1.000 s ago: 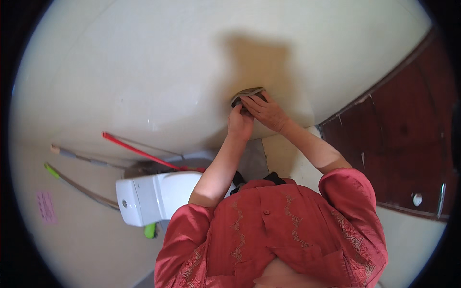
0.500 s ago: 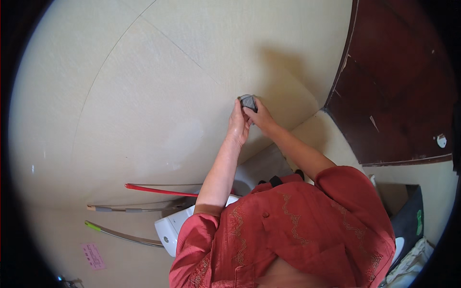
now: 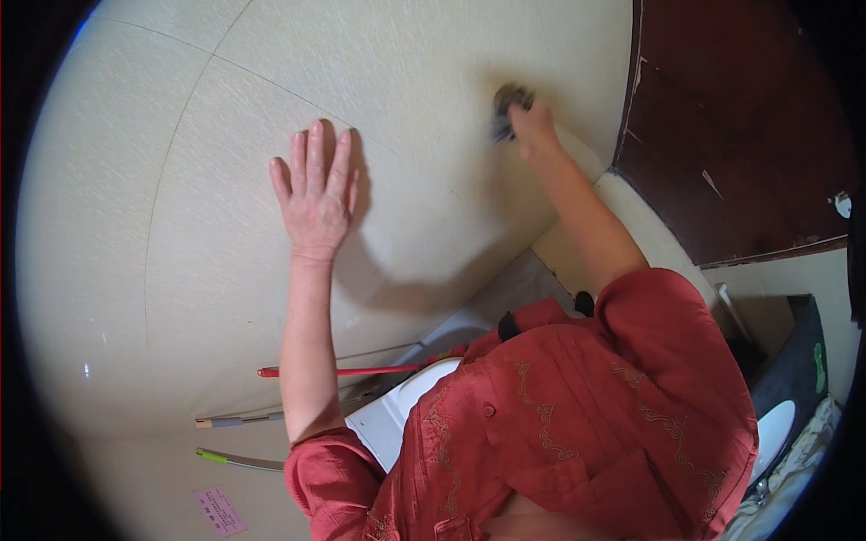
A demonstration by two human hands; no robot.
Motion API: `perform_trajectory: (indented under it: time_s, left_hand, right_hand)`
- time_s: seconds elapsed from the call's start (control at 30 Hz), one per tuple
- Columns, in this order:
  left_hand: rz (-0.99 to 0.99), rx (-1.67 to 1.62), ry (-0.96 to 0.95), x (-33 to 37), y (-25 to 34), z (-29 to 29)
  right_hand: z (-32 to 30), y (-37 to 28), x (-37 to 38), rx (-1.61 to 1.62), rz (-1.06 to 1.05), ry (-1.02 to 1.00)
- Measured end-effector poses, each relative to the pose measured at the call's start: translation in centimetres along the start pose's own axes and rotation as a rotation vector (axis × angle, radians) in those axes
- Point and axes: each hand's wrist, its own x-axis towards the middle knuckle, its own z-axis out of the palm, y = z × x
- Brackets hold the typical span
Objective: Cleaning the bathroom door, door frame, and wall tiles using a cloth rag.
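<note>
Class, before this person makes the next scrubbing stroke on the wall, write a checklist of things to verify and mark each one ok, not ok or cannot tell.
1. Right hand grips the dark grey scrubbing pad: ok, the pad is closed in the hand, though blurred.
2. Pad is against the cream tiled wall: cannot tell, blur hides the contact.
3. Left hand braces on the wall: ok, palm flat, fingers spread.
4. Dark brown wooden door is apart from the pad: ok, its edge lies to the right.
5. Red-handled tool leaning low on the wall is out of the hands' way: ok.
</note>
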Motion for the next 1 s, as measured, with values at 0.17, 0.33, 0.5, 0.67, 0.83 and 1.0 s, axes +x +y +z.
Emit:
perform_trajectory:
  time_s: [0.17, 0.33, 0.5, 0.67, 0.83, 1.0]
  left_hand:
    - [0.035, 0.192, 0.061, -0.6, -0.7, 2.3]
    - [0.019, 0.253, 0.088, -0.6, -0.6, 2.6]
    - [0.027, 0.259, 0.097, 0.2, -0.1, 2.6]
    - [0.013, 0.273, 0.090, -0.6, -0.4, 2.2]
    - [0.023, 0.252, 0.093, -0.4, -0.3, 2.2]
    - [0.034, 0.243, 0.098, -0.5, -0.4, 2.4]
  right_hand:
    - [1.2, -2.9, 1.0, -0.376, -0.169, 0.257]
    - [5.9, 5.6, -4.7, -0.394, -0.116, 0.229]
    - [10.8, 14.7, -12.6, -0.428, 0.323, -0.063]
    - [12.1, 13.7, -17.4, -0.094, 0.726, -0.196]
    - [9.5, 20.3, -7.4, 0.434, 0.923, -0.152]
    - [-0.2, 12.4, 5.7, 0.494, 0.801, -0.057]
